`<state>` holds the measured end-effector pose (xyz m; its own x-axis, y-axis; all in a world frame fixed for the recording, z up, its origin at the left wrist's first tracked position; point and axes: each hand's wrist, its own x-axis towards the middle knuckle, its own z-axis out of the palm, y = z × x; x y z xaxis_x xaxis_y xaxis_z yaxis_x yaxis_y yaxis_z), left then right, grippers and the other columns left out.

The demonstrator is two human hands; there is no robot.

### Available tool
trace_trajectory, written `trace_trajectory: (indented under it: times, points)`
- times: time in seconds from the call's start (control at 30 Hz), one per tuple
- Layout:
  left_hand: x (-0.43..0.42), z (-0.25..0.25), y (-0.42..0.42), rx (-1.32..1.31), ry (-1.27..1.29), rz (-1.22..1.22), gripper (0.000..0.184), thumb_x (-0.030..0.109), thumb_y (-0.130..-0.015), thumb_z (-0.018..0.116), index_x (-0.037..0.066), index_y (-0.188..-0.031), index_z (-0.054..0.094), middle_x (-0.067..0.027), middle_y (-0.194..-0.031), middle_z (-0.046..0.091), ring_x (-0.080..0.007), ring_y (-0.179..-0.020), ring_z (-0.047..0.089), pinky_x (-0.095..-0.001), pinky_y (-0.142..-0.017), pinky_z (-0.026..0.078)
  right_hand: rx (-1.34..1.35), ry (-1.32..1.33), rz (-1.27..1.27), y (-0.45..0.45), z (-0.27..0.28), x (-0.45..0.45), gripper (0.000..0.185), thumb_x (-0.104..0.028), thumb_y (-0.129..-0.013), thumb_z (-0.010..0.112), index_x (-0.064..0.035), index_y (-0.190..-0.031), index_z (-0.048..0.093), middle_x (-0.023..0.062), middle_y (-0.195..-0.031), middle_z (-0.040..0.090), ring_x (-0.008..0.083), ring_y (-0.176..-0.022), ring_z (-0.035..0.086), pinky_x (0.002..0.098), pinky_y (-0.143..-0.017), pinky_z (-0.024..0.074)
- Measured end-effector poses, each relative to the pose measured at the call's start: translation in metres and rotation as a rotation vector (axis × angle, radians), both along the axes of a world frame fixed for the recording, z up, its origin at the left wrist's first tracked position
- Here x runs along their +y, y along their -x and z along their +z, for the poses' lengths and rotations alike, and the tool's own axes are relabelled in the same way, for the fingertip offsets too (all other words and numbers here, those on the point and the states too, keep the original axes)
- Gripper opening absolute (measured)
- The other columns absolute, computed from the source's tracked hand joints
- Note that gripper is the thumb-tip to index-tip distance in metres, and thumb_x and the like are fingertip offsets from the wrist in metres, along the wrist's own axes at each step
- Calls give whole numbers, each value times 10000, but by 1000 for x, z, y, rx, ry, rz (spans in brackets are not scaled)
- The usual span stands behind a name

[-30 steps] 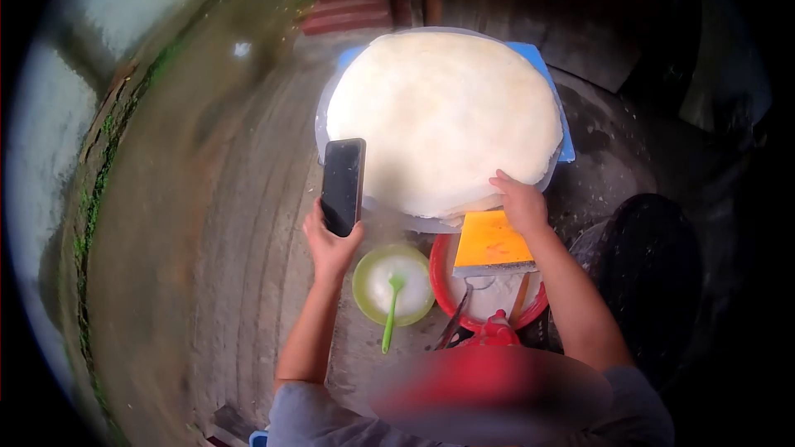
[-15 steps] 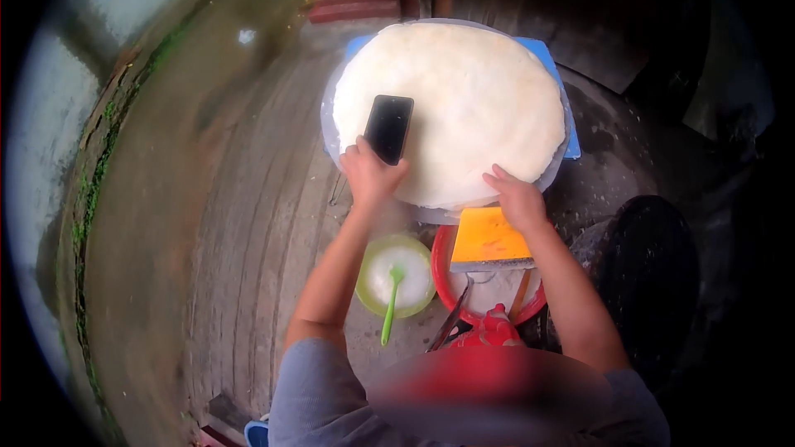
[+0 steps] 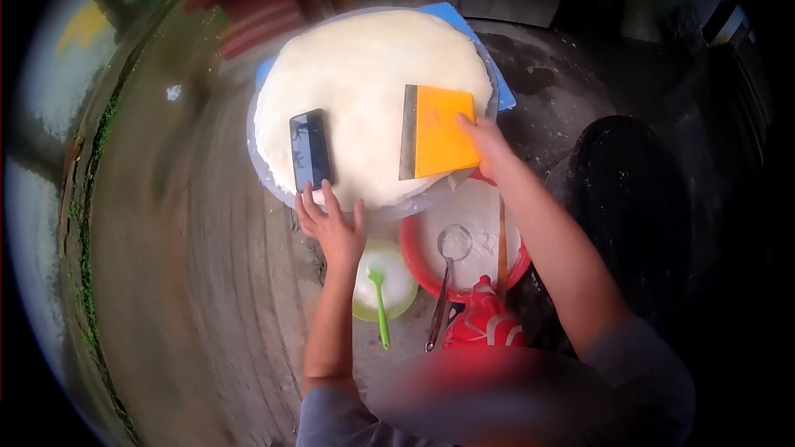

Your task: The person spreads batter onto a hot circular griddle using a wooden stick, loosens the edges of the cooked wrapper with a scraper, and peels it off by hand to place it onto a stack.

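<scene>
A black phone point(image 3: 310, 149) lies on a broad, round, pale sheet point(image 3: 373, 58) that looks like dough or stacked wrappers. My left hand point(image 3: 331, 228) is at the phone's near end, its fingers spread and the fingertips at the phone's lower edge. In my right hand point(image 3: 487, 147) is an orange scraper point(image 3: 445, 128) with a grey blade edge, gripped by its right side. The scraper is over the right part of the pale sheet; whether it touches cannot be told.
Nearest me stand a red basin point(image 3: 411, 255) of white paste, a ladle point(image 3: 440, 298) and a wooden stick point(image 3: 502, 240) in it, and a green bowl point(image 3: 364, 308) with a green spatula point(image 3: 380, 314). A blue board point(image 3: 503, 99) shows under the sheet. A dark round object point(image 3: 629, 207) stands right.
My left hand has let go of the phone, which now lies on the pale sheet. My right hand has taken the scraper from above the red basin. The view has shifted and turned.
</scene>
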<state>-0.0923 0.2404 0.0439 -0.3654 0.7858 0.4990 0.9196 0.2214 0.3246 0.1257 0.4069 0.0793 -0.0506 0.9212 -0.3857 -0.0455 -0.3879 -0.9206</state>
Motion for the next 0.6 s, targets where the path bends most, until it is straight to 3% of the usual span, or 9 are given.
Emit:
trace_trajectory:
  times: [0.17, 0.23, 0.33, 0.37, 0.4, 0.47, 0.5, 0.57, 0.6]
  points:
    - [-62, -6, -19, -85, 20, -121, 570, 211, -773, 621, 63, -1276, 398, -212, -1356, 251, -436, -1258, 175, -561, -987, 181, 228, -53, 102, -7, -26, -3, 395, -220, -857, 588, 21, -1157, 501, 111, -1028, 604, 173, -894, 589, 287, -746, 466]
    - [-91, -13, -24, -93, 52, -159, 571, 176, -763, 623, 57, -1273, 395, -218, -1344, 255, -448, -1251, 186, -557, -989, 187, -87, -88, 59, -27, -19, -37, 346, -170, -854, 570, 19, -1136, 500, 121, -1054, 595, 154, -938, 574, 269, -748, 460]
    - [-135, -26, -33, -196, 125, -154, 497, 107, -757, 614, 70, -1224, 448, -191, -1337, 292, -403, -1255, 201, -521, -1007, 199, -753, -424, -99, -80, -87, -111, 363, -120, -790, 597, -18, -1123, 495, 155, -1061, 551, 249, -981, 552, 345, -804, 455]
    - [-150, -31, -38, -201, 139, -180, 497, 107, -757, 614, 70, -1224, 448, -191, -1337, 292, -403, -1255, 201, -521, -1007, 199, -1010, -429, -127, -101, -129, -141, 490, -180, -750, 645, -30, -1175, 452, 179, -1090, 518, 320, -1031, 507, 396, -852, 431]
    - [-162, -38, -42, -238, 183, -179, 494, 87, -749, 620, 74, -1215, 457, -185, -1331, 301, -394, -1253, 211, -512, -1009, 205, -1155, -4, -47, -107, -128, -173, 647, -278, -721, 684, -22, -1229, 376, 217, -1160, 471, 351, -1095, 464, 396, -901, 410]
    - [-181, -48, -50, -270, 223, -210, 492, 67, -741, 625, 79, -1206, 465, -180, -1325, 309, -384, -1251, 221, -503, -1010, 212, -913, 490, -3, -126, -165, -221, 821, -364, -655, 757, 11, -1249, 332, 214, -1209, 452, 321, -1097, 487, 375, -897, 430]
    - [-189, -52, -56, -299, 253, -225, 489, 53, -734, 630, 82, -1196, 473, -176, -1320, 315, -380, -1245, 232, -494, -1010, 217, -686, 438, 17, -149, -258, -248, 870, -421, -656, 755, 30, -1253, 311, 177, -1184, 464, 260, -1063, 507, 353, -868, 447]
    - [-197, -57, -64, -325, 283, -278, 486, 39, -727, 634, 85, -1186, 481, -172, -1314, 322, -376, -1239, 243, -486, -1010, 222, -337, 647, 18, -147, -212, -265, 635, -414, -704, 725, 22, -1104, 497, 97, -932, 592, 204, -785, 589, 337, -650, 489]
    - [-199, -57, -67, -330, 264, -310, 479, 33, -726, 633, 82, -1179, 486, -171, -1311, 326, -377, -1235, 248, -483, -1007, 230, -245, 551, 129, -153, -209, -268, 603, -388, -715, 712, 19, -1107, 501, 139, -943, 603, 242, -822, 598, 370, -686, 485]
